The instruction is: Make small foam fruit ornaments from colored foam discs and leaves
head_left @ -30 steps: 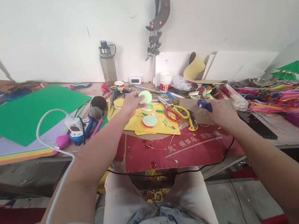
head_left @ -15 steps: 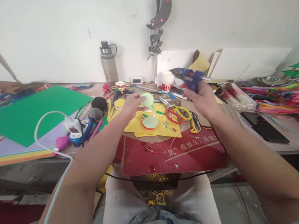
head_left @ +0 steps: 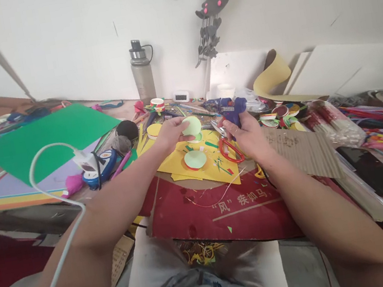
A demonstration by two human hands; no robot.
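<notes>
A pale green paper disc [head_left: 192, 126] is pinched between the thumb and fingers of my left hand [head_left: 171, 134], held above the yellow paper sheets [head_left: 180, 165]. My right hand [head_left: 247, 136] is wrapped round the grip of a blue glue gun [head_left: 233, 110], whose nozzle points left, to the far side of the disc. Below the held disc, a second pale green disc [head_left: 195, 159] with a red edge lies on the yellow paper. Red-handled scissors [head_left: 230, 150] lie near my right hand, partly hidden by it.
A red cardboard sheet [head_left: 189, 213] lies at the front edge. Behind stand a grey water bottle [head_left: 142, 73] and a small white clock [head_left: 181, 97]. A green sheet [head_left: 50, 139] spreads at left. Corrugated cardboard [head_left: 300, 151] and a black phone [head_left: 378, 175] lie at right.
My right hand has brought the glue gun left and closer to the disc. The left hand keeps hold of the disc. The camera view has shifted slightly.
</notes>
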